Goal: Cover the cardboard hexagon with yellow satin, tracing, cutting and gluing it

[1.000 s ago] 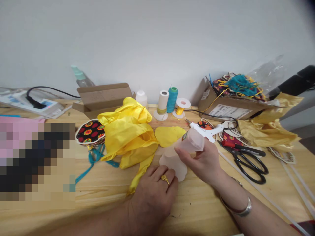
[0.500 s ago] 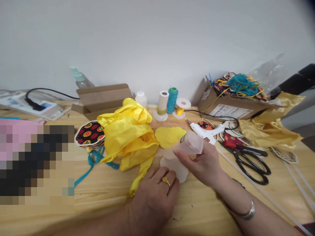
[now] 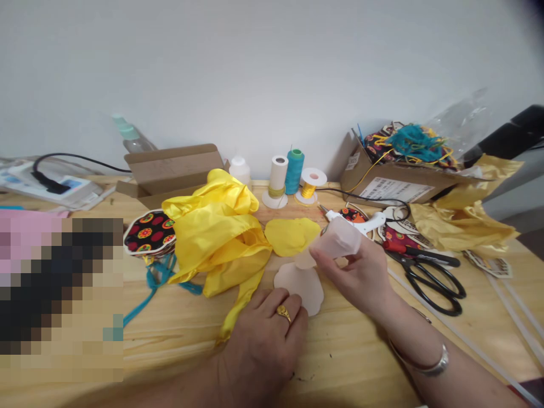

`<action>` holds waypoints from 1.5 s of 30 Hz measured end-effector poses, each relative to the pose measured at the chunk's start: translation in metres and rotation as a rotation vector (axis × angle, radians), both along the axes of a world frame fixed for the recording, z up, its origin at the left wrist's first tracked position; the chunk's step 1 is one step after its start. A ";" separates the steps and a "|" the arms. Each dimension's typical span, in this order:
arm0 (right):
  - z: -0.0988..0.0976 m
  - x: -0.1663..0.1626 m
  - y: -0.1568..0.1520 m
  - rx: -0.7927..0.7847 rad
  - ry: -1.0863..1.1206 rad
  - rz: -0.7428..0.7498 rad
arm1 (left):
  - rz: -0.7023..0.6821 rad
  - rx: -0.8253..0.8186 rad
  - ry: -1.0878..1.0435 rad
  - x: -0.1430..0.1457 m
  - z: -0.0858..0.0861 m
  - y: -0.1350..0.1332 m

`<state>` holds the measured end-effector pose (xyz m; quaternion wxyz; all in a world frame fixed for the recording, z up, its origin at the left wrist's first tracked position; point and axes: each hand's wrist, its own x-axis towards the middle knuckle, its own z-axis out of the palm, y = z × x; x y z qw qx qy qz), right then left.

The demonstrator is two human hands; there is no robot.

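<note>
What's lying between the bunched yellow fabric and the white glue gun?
A flat yellow piece lies between them in the head view; the bottle in the right hand partly hides the glue gun.

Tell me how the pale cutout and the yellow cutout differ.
The pale cutout is off-white, the yellow cutout bright yellow. The left hand rests on the pale cutout, not the yellow cutout. The pale cutout lies nearer the camera than the yellow cutout. Both lie on the table.
</note>
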<state>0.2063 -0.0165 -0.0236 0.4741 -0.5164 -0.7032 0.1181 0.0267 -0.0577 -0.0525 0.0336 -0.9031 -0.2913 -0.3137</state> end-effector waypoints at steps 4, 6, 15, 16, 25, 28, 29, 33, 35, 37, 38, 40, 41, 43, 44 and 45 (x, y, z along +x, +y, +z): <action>-0.001 0.003 0.001 -0.011 -0.005 -0.037 | -0.012 -0.020 0.023 -0.001 -0.001 0.000; -0.001 0.003 0.001 -0.025 -0.006 -0.047 | -0.022 -0.034 0.023 -0.002 -0.001 0.000; -0.001 -0.006 -0.003 -0.039 0.038 0.075 | -0.008 -0.027 0.012 -0.001 -0.003 -0.001; 0.000 -0.008 -0.004 -0.045 0.041 0.084 | -0.007 -0.027 0.008 -0.001 -0.003 -0.001; -0.002 -0.008 -0.003 -0.002 -0.001 0.038 | 0.002 -0.009 -0.005 -0.001 -0.001 0.000; 0.000 -0.005 -0.002 -0.001 -0.008 0.033 | -0.003 -0.016 -0.001 -0.001 -0.003 0.001; 0.000 -0.004 -0.001 -0.005 -0.011 0.032 | -0.004 -0.020 0.000 -0.001 -0.004 0.001; 0.001 -0.002 0.000 -0.015 -0.002 0.024 | -0.004 -0.043 0.023 -0.003 -0.004 0.000; 0.001 -0.001 0.000 -0.023 0.003 0.024 | -0.004 -0.052 0.036 -0.004 -0.004 0.000; 0.001 0.000 0.000 -0.034 0.012 0.020 | -0.002 -0.051 0.033 -0.004 -0.005 0.000; 0.000 0.000 0.000 -0.040 0.017 0.017 | 0.001 -0.047 0.027 -0.004 -0.006 0.000; 0.000 0.002 0.000 -0.040 0.026 0.006 | 0.004 -0.040 0.023 -0.004 -0.007 0.000; 0.000 0.002 0.000 -0.037 0.026 -0.004 | 0.003 -0.042 0.026 -0.004 -0.007 0.000; 0.000 0.003 0.001 -0.028 0.020 -0.023 | -0.002 -0.045 0.031 -0.004 -0.008 0.000; 0.000 0.003 0.001 -0.024 0.017 -0.031 | -0.003 -0.046 0.032 -0.005 -0.009 0.000; 0.001 0.003 0.002 -0.023 0.015 -0.035 | -0.002 -0.048 0.034 -0.005 -0.010 -0.001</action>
